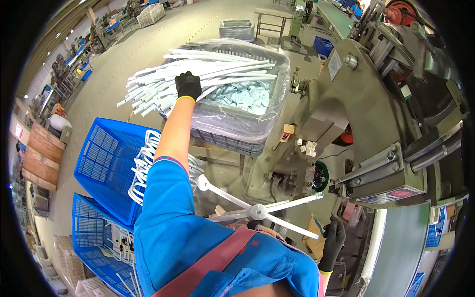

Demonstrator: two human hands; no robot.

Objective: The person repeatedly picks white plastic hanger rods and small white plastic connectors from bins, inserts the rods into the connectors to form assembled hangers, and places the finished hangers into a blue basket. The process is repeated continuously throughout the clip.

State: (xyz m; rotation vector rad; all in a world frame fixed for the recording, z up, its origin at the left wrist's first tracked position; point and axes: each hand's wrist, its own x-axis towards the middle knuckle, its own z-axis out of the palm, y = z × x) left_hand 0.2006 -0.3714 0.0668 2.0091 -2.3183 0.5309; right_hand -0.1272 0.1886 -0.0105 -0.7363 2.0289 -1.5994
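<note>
My left hand, in a black glove with a yellow cuff, reaches out onto a pile of long white tubes. Its fingers are curled down over them, closed on a tube; the fingertips are hidden. The tubes lie across a large dark crate lined with clear plastic, which also holds many small pale flat pieces. My right hand, gloved too, hangs low beside the press, fingers loosely extended and nothing seen in them. Close to it is a white cross-shaped frame with a round hub, in front of my body.
A heavy grey-green press fills the right side, with small white blocks near it. Two blue crates, an upper one and a lower one, stand at my left, holding bent white tube parts. A green belt lies lower right.
</note>
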